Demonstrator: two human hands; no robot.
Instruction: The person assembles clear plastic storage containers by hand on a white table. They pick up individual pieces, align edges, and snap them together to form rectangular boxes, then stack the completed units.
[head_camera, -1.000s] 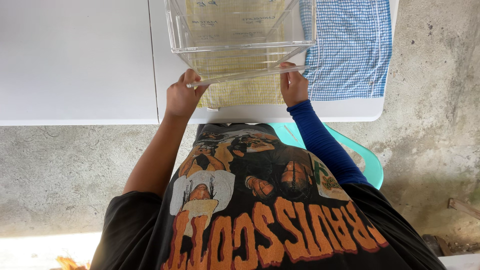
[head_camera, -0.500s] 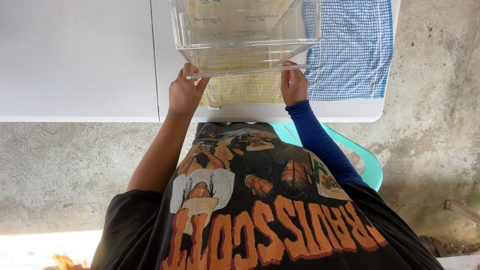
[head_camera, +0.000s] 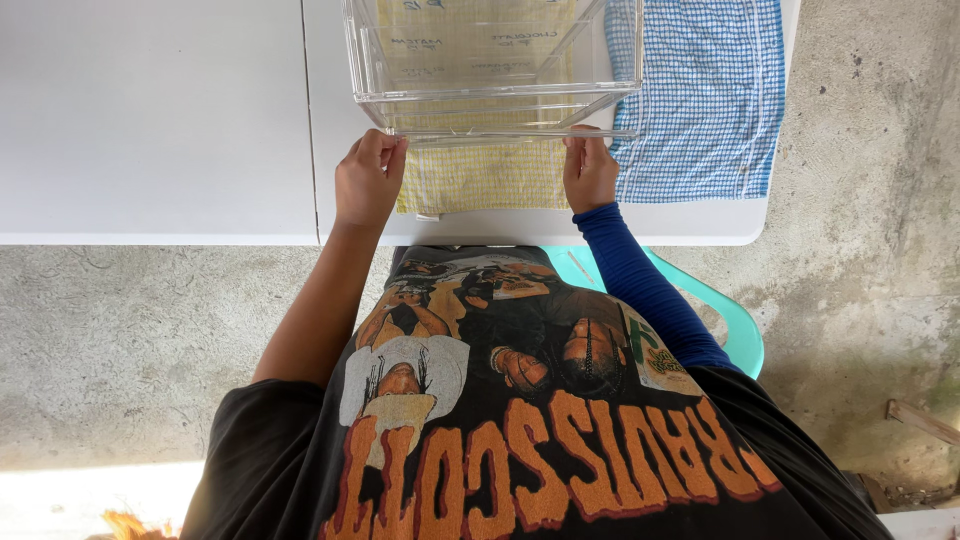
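Both hands grip the near edge of the clear plastic box (head_camera: 495, 70), the left hand (head_camera: 368, 180) at one corner and the right hand (head_camera: 588, 172) at the other. The box sits on the white table (head_camera: 150, 120), over a yellow cloth (head_camera: 485, 180). A blue cloth (head_camera: 705, 100) lies just beside the box. The box looks empty so far.

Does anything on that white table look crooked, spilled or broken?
Nothing stands out. The clear plastic bin sits squarely on the yellow checked cloth, left hand and right hand at its near corners. The blue checked cloth lies flat beside it. No spills or cracks show.
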